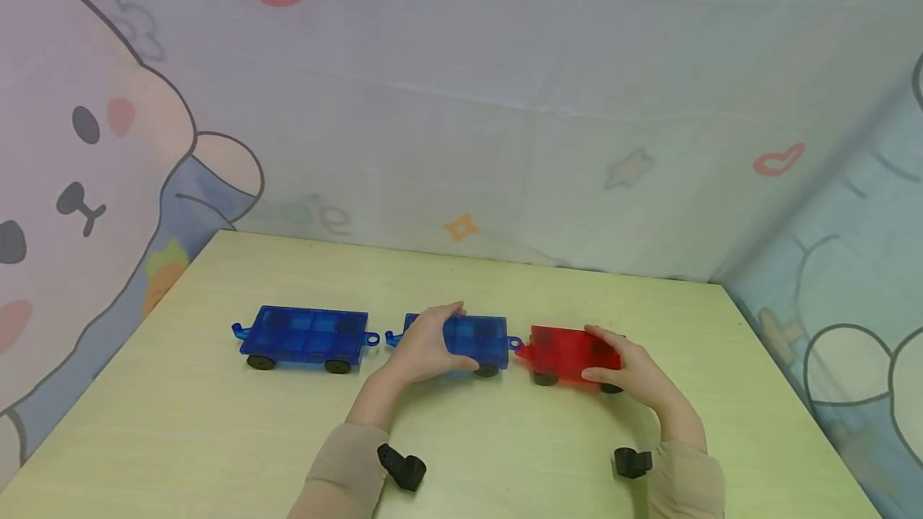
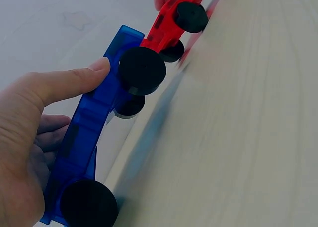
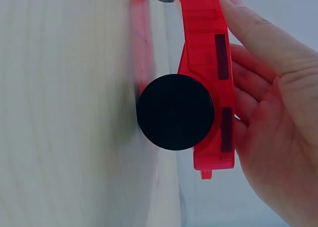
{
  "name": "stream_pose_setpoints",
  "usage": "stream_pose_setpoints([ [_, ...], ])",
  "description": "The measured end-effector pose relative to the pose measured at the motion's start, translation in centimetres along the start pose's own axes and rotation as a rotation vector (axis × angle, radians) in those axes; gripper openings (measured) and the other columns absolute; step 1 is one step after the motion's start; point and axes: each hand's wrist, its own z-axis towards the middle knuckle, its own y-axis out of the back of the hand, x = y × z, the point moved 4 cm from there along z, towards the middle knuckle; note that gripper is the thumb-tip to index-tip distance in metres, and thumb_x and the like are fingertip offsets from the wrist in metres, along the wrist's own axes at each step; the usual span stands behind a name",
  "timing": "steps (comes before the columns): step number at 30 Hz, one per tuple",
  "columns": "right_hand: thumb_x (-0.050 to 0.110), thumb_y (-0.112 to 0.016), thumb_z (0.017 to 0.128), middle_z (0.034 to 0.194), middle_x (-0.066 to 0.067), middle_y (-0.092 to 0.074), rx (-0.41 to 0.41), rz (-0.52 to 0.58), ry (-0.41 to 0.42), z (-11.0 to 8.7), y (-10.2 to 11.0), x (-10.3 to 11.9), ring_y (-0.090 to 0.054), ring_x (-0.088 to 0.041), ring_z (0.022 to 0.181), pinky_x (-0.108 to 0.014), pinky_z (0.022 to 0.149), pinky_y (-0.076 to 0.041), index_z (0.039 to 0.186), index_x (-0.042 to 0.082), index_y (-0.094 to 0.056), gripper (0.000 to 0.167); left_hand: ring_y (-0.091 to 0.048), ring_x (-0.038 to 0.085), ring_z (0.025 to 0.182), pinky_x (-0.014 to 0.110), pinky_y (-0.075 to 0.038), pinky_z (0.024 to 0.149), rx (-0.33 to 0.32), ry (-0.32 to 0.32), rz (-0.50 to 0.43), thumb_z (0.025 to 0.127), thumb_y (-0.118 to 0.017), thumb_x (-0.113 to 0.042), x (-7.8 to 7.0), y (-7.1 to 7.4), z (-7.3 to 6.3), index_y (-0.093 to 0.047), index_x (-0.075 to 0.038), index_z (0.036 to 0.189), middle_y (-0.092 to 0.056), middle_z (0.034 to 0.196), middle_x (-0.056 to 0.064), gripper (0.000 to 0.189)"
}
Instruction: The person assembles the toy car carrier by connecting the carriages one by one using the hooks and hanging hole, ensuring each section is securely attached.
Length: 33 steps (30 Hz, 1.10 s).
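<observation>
My left hand (image 1: 424,349) grips the middle blue toy train car (image 1: 481,340) across its flat top, thumb on the near side. In the left wrist view the thumb presses the side of this blue car (image 2: 82,132) above a black wheel. With my right hand (image 1: 640,373) I hold the red toy train car (image 1: 558,352) by its right part, thumb on the near edge. The blue car's ring (image 1: 514,343) meets the red car's hook (image 1: 523,352); whether they are linked I cannot tell. The right wrist view has the red car (image 3: 206,18) along my palm.
Another blue train car (image 1: 306,335) stands at the left, its ring (image 1: 372,339) just short of the middle car's hook (image 1: 392,338). All sit on a pale wooden table (image 1: 216,431). A printed cloth (image 1: 490,102) hangs behind.
</observation>
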Motion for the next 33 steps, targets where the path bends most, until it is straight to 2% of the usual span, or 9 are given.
stream_pose_setpoints([
  [10, 0.024, -0.073, 0.089, 0.152, -0.025, -0.038, 0.007, 0.004, -0.009, 0.16, -0.18, 0.00, -0.033, -0.046, 0.140, -0.061, 0.113, -0.031, 0.148, -0.001, -0.038, 0.073, -0.042, 0.034, 0.138, 0.055, -0.039, 0.110, 0.003, -0.011, -0.001, 0.073, -0.087, -0.031, -0.14, -0.05, 0.03, -0.040, -0.004, 0.148, -0.054, 0.142, 0.009, 0.093],
  [33, 0.024, -0.072, 0.089, 0.153, -0.025, -0.036, 0.028, 0.003, -0.022, 0.28, -0.30, 0.24, -0.030, -0.046, 0.140, -0.062, 0.113, -0.029, 0.148, 0.000, -0.037, 0.073, -0.042, 0.033, 0.138, 0.053, -0.041, 0.110, -0.003, -0.009, 0.044, 0.073, -0.087, -0.032, -0.44, -0.31, -0.08, -0.040, -0.005, 0.149, -0.054, 0.142, 0.008, 0.093],
])
